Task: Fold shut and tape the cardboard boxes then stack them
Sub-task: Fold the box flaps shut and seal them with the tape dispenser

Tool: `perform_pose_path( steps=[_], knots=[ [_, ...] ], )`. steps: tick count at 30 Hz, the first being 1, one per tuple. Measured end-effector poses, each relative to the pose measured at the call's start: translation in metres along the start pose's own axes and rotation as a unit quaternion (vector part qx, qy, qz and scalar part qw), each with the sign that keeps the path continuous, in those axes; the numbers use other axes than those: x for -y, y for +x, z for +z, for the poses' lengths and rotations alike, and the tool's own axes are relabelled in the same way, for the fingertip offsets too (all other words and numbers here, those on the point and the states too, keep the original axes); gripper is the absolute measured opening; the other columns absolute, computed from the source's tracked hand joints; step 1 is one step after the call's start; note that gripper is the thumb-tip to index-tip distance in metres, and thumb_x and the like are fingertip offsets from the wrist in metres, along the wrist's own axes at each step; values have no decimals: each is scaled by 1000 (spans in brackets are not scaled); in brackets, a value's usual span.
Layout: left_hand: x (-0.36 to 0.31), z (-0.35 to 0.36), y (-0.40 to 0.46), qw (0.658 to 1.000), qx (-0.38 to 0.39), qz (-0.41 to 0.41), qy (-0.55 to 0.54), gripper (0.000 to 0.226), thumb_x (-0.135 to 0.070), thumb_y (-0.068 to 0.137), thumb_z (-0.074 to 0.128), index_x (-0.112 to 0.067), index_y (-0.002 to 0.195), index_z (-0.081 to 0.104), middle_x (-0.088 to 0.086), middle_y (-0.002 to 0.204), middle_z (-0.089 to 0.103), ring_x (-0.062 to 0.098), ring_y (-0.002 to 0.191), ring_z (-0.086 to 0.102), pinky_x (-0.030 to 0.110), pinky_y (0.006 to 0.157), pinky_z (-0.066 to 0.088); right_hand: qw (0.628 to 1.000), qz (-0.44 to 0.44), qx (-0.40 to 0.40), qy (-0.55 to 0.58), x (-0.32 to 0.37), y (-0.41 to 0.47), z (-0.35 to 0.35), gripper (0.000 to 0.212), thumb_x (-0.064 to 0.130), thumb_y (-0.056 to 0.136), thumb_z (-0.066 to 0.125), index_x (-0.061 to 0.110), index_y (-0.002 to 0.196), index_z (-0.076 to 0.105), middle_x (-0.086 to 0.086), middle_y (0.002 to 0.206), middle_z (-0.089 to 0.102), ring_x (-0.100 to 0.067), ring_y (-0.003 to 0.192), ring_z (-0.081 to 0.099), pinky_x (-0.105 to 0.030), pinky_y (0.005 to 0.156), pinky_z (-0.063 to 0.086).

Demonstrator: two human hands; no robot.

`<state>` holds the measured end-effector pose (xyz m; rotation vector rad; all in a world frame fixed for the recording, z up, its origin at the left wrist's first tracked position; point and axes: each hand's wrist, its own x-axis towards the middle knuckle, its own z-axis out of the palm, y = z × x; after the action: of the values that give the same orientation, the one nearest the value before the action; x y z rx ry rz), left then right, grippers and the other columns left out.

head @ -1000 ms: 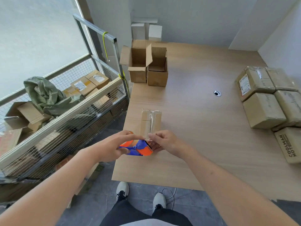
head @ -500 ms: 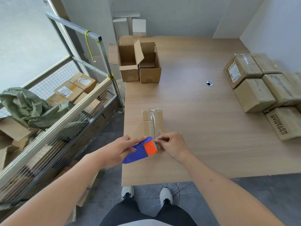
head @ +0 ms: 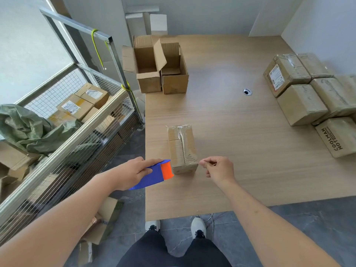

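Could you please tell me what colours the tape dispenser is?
The tape dispenser is blue with an orange front, seen in the head view.

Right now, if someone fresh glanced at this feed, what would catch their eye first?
The blue-and-orange tape dispenser gripped in the left hand, at the table's near-left edge. Just beyond it stands a small taped cardboard box, with the right hand pinched beside its near corner. Then two open boxes at the far left and the stacked taped boxes at the right.
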<state>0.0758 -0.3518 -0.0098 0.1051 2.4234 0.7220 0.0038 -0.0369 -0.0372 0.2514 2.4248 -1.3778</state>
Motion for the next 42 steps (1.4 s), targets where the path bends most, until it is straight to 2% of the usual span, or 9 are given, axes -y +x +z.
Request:
perform_pose_path(
  steps=[9,13,15,17,20,25,29,32,42],
  knots=[
    [1,1,22,999,16,-33,15,49,-38,111,31,-69,147,21,-5,104,48,11,91,51,33,80,36,1000,15,24,3,-16,20,9,25,13,86,81,31,69,76,7,53,66,-14,45,54,-42,58,63],
    [-5,0,30,999,22,-27,17,50,-34,111,33,-67,147,25,-6,104,48,14,94,52,36,88,39,998,32,54,6,-24,30,7,14,18,88,81,28,78,77,-9,78,75,-14,51,59,-44,62,61],
    [-6,-1,33,999,23,-29,17,50,-33,111,33,-65,148,26,-5,105,48,17,98,52,38,94,40,996,14,83,-24,-25,35,7,3,26,92,76,27,90,77,-1,84,76,-13,62,67,-42,71,61],
    [-7,-1,33,999,23,-32,15,50,-33,111,33,-64,149,26,-5,106,48,18,100,52,40,97,40,984,-15,133,-119,-27,40,8,32,35,101,62,19,127,69,5,115,72,-15,103,69,-38,96,54],
    [-7,-1,33,999,24,-33,14,50,-33,111,34,-65,149,27,-6,105,48,18,99,52,39,95,41,964,-30,185,-191,-26,41,10,65,39,108,40,9,162,18,-2,168,20,-15,155,17,-27,123,12],
    [-6,3,31,999,23,-37,11,50,-34,111,34,-67,147,23,-7,106,48,12,96,50,34,86,36,874,-311,150,-342,-17,34,30,77,48,105,38,30,162,-11,6,169,-22,-11,155,-20,-31,124,-9],
    [-2,9,29,999,20,-38,-31,53,-34,111,35,-74,143,22,-7,107,48,15,99,50,36,92,38,774,-434,110,-448,-19,36,56,71,52,106,42,27,164,9,-2,171,-2,-22,158,-3,-48,128,9],
    [4,18,23,997,13,-35,-74,55,-34,111,36,-77,141,21,-7,107,47,12,98,51,34,94,39,772,-458,65,-435,-31,42,60,66,44,104,49,24,162,23,-5,170,13,-25,157,11,-52,125,20],
    [33,29,-14,991,-6,-14,-136,56,-32,110,41,-75,142,25,-7,109,49,10,98,53,27,91,42,759,-456,72,-459,-32,47,59,65,48,105,40,26,163,21,-3,171,12,-23,158,10,-49,127,13]
  ],
)
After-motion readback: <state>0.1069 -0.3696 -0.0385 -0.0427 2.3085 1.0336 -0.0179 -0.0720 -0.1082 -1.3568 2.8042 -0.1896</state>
